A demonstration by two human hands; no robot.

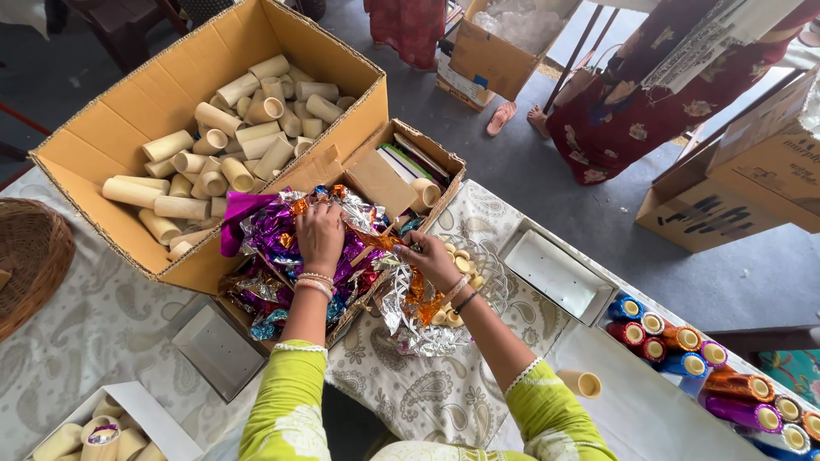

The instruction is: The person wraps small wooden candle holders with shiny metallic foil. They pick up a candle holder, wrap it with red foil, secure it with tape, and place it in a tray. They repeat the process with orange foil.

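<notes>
My left hand (320, 235) rests palm down on a heap of crinkled foil sheets (272, 235), purple, silver, orange and blue, inside a small open cardboard box (437, 156). My right hand (430, 259) pinches the edge of an orange and silver foil sheet (412, 300) that hangs over the box's right side. Beneath that hand lies a clear dish of small round cream discs (468, 265). Both arms wear light green sleeves, with bangles on the wrists.
A large cardboard box of plain cream tubes (226, 137) stands at the back left. Foil-wrapped tubes (683, 341) lie in a row at right. A white tray (555, 275), a grey tray (218, 352), a wicker basket (30, 256) and a person in red (632, 102) are nearby.
</notes>
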